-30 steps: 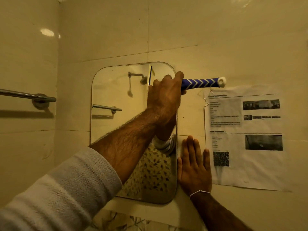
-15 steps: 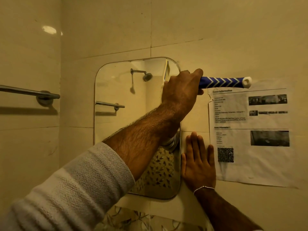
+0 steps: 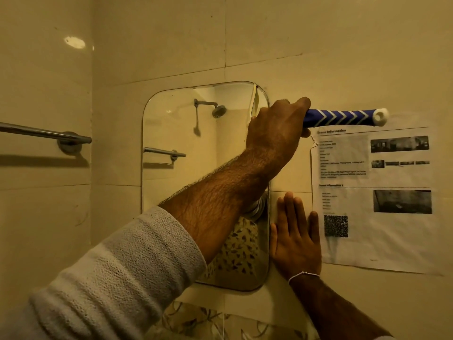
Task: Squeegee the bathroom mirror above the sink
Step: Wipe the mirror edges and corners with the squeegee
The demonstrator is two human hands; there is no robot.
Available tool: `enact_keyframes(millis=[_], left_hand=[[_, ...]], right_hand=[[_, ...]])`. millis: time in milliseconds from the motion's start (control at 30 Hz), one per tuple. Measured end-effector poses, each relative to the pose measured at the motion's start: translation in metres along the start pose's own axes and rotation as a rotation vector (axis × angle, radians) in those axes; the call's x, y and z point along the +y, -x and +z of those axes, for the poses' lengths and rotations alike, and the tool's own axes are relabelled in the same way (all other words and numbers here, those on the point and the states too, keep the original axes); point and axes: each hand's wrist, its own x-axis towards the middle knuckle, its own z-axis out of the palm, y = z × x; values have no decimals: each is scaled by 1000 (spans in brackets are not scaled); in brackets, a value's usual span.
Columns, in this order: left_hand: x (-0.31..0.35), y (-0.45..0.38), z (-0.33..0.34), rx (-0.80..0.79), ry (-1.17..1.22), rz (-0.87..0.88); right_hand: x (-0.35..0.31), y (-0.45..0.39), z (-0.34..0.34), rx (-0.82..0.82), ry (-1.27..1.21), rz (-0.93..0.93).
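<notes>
A rounded rectangular mirror (image 3: 176,148) hangs on the tiled wall. My left hand (image 3: 277,128) grips a squeegee by its blue handle with white chevrons (image 3: 343,118), which sticks out to the right and ends in a white cap. The squeegee blade (image 3: 254,101) stands upright against the mirror near its top right corner, mostly hidden behind my hand. My right hand (image 3: 295,239) lies flat with straight fingers on the wall just right of the mirror's lower edge. A thin bracelet sits on that wrist.
A printed paper sheet (image 3: 375,192) with a QR code is stuck to the wall right of the mirror. A metal towel bar (image 3: 44,136) juts from the left wall. The mirror reflects a shower head and a bar.
My left hand has drawn the squeegee rightward across the top of the mirror, from its middle to the right edge. My right hand has stayed flat on the wall.
</notes>
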Motion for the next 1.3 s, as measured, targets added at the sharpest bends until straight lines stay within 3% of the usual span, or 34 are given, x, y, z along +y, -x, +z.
enact_keyframes(millis=[567, 800, 1100, 1300], left_hand=[[14, 6, -3, 47, 150, 58], [7, 22, -10, 145, 170, 110], [-99, 39, -26, 224, -65, -172], [-177, 59, -14, 125, -160, -447]], right_hand=[[1, 2, 2, 41, -4, -13], [1, 1, 0, 1, -38, -6], [3, 2, 0, -20, -96, -7], [3, 2, 0, -25, -144, -3]])
